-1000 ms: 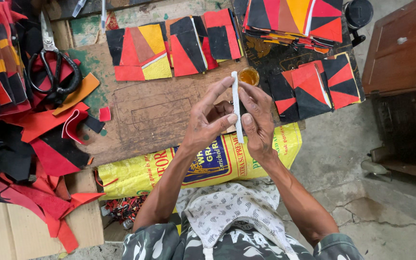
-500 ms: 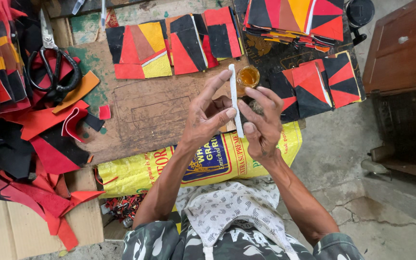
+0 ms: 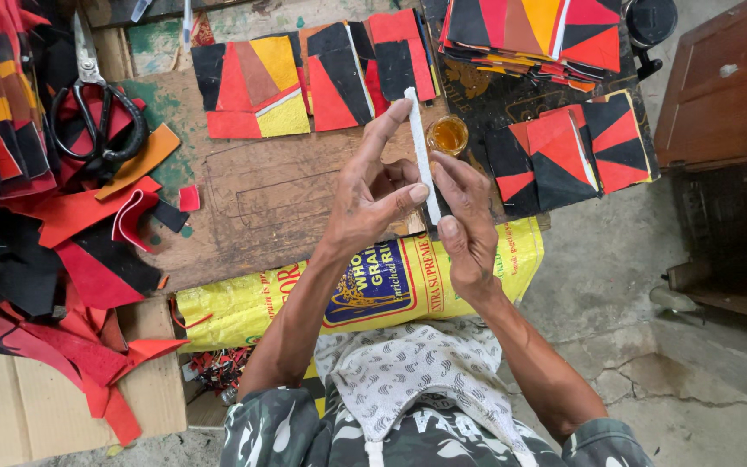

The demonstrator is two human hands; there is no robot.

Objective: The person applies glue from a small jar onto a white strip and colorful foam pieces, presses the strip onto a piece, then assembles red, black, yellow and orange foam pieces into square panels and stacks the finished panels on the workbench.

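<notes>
While both forearms reach up from the near edge, the left hand [image 3: 373,195] and right hand [image 3: 464,220] meet above the desk [image 3: 261,199], fingers closed on a thin white strip [image 3: 421,151] held nearly upright between them; the left index finger stretches along it. Just below the wrists lies a yellow sack [image 3: 373,290] with a blue oval label. A small jar of amber liquid [image 3: 448,135] sits beside the strip's far end. Black scissors [image 3: 97,112] lie far left.
</notes>
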